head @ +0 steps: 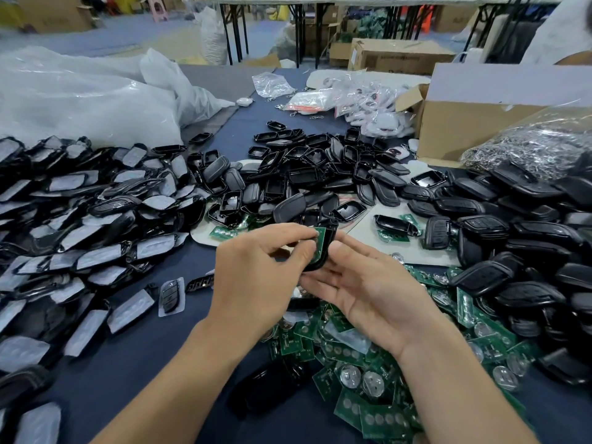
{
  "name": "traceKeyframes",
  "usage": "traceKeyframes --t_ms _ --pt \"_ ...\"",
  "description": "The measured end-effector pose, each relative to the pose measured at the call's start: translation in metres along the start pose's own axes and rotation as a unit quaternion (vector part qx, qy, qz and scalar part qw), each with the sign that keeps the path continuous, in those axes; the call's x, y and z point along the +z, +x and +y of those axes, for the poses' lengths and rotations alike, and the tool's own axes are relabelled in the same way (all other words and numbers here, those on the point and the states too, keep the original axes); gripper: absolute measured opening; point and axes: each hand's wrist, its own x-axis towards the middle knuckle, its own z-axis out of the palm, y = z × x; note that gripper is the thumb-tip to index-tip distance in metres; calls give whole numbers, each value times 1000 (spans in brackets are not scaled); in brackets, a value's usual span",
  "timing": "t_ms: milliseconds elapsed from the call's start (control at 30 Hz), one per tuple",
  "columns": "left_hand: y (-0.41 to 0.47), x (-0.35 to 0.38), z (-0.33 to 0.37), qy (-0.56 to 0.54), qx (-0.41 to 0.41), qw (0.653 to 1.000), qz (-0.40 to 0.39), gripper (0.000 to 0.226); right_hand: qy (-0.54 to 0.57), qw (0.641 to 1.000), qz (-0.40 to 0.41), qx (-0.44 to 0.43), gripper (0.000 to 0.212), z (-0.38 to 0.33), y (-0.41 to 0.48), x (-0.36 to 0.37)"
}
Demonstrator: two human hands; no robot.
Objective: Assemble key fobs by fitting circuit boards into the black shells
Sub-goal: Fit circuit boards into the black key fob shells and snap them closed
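The left hand (256, 267) pinches a green circuit board (319, 238) at its edge, against the black shell (329, 243). The right hand (362, 290) grips that shell between thumb and fingers, above the desk (144, 363). Loose boards (368, 363) lie beneath. At the right stands 1 cardboard box (464, 129), its contents hidden, with a clear bag (538, 145) of metal parts beside it.

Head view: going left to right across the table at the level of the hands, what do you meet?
Pile of film-backed covers → left hand pinching a board → shell → right hand holding it → pile of black fobs.
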Motion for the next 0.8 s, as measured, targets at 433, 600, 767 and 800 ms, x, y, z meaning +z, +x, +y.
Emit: traceKeyframes --t_ms 433,600,767,800 --pt "3 -9 -2 -34 -15 994 -104 37 35 999 30 -5 39 2 2 -4" --pt "0 -6 0 18 -1 995 -97 38 30 999 13 -15 16 4 5 -8" --pt "-5 -1 1 93 38 992 -83 40 20 999 23 -36 16 6 9 -8" --pt "-5 -1 2 106 49 990 -79 40 23 998 33 -38 19 6 9 -6"
